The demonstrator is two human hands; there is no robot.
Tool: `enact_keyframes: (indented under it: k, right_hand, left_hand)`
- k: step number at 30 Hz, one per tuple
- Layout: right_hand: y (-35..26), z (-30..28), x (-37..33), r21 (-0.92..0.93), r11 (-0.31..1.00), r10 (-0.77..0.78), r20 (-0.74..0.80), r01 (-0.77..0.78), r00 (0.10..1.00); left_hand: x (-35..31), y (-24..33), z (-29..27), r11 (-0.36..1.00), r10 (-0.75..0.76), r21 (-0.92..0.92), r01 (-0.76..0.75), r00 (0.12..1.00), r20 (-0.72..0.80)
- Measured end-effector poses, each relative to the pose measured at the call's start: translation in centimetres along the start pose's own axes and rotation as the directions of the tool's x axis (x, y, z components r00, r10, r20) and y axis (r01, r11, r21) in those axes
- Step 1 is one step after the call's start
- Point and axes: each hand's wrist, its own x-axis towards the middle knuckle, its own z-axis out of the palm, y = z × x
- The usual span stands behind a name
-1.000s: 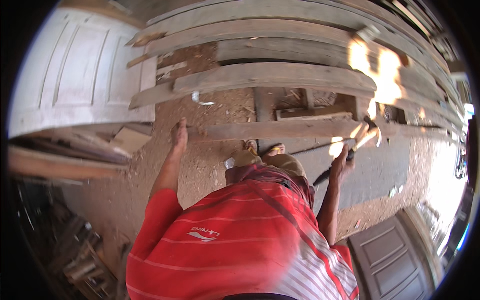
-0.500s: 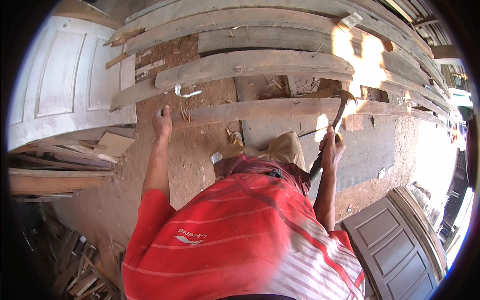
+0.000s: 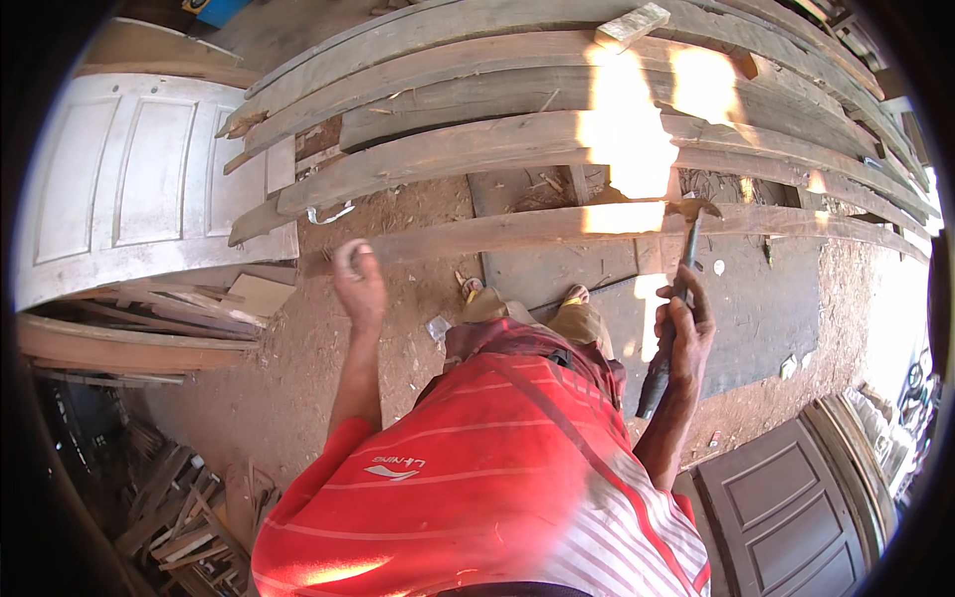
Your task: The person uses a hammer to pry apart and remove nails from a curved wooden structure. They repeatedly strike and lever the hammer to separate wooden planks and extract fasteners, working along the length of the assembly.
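My right hand (image 3: 686, 333) grips a claw hammer (image 3: 693, 239) by its dark handle, whose lower end sticks out below the fist. In the picture the hammer's head overlaps the nearest wooden plank (image 3: 497, 227); whether it touches is unclear. My left hand (image 3: 360, 284) is raised by the left end of that same plank, its fingers curled together. Whatever they hold, if anything, cannot be made out, and the hand hides part of the plank. A whitish curled strip (image 3: 330, 214) lies beyond this hand, near the end of the second plank (image 3: 448, 144).
More long planks stretch across the far side, with a small wood block (image 3: 633, 27) on them. A white panelled door (image 3: 149, 179) is at left above stacked boards (image 3: 139, 343). Scrap wood (image 3: 199, 527) lies lower left, a brown door (image 3: 791, 502) lower right. Dark sheeting (image 3: 756, 308) covers some ground.
My left hand has drawn back from the plank's end, toward my body. The hammer stays in my right hand, held more upright. The whole view has shifted slightly.
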Motion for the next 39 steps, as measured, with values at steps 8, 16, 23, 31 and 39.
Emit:
enact_keyframes:
  k: [8, 16, 23, 31, 39]
  right_hand:
    - [-3.7, -1.7, 0.6, -0.325, 0.945, 0.015, 0.166, 0.040, 0.986]
    - [-9.2, 2.3, 0.4, -0.435, 0.836, -0.029, 0.572, 0.333, 0.820]
    - [-5.4, 4.8, 2.4, 0.365, 0.851, -0.525, 0.556, 0.377, 0.645]
    - [0.7, 4.9, 3.7, -0.511, 0.650, 0.114, 0.798, 0.563, 0.592]
    - [-2.1, 5.6, 4.7, -0.216, 0.776, -0.331, 0.660, 0.592, 0.675]
  left_hand:
    - [-5.2, 8.0, 7.4, 0.938, 0.198, 0.193, -0.287, 0.903, 0.382]
    - [-0.5, 6.5, 10.1, 0.839, -0.034, 0.416, -0.352, 0.728, 0.685]
    - [-0.3, 5.3, 11.2, 0.848, -0.058, 0.403, -0.343, 0.696, 0.716]
    - [0.0, 4.4, 11.2, 0.874, 0.020, 0.349, -0.339, 0.741, 0.671]
    - [-0.7, 4.4, 10.9, 0.878, -0.019, 0.361, -0.315, 0.731, 0.682]
